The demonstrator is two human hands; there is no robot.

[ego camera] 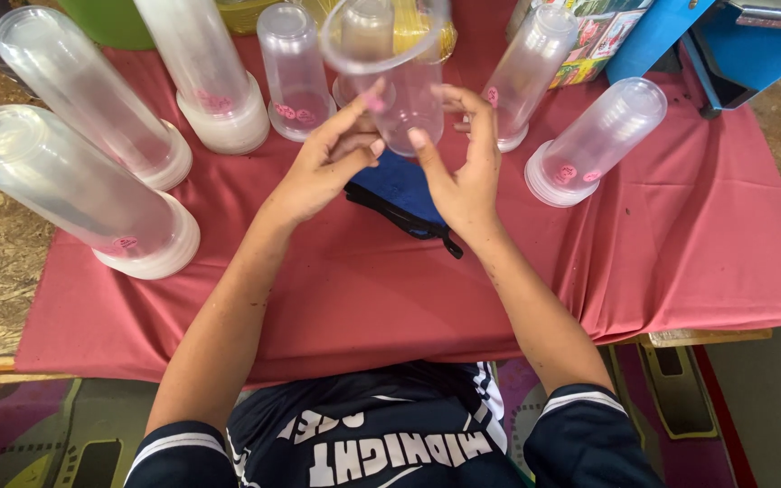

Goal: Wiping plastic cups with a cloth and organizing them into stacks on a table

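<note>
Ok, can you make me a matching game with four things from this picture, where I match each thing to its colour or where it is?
Things:
1. clear plastic cup
2. tablecloth
3. blue cloth item
4. stacks of upside-down cups

Places, colours or states:
A. red, spread over the table
B. held up in both hands, the left hand and the right hand
C. standing in a row on the table
D. lying on the table under the hands

Right pairs: 1-B, 2-A, 3-D, 4-C
</note>
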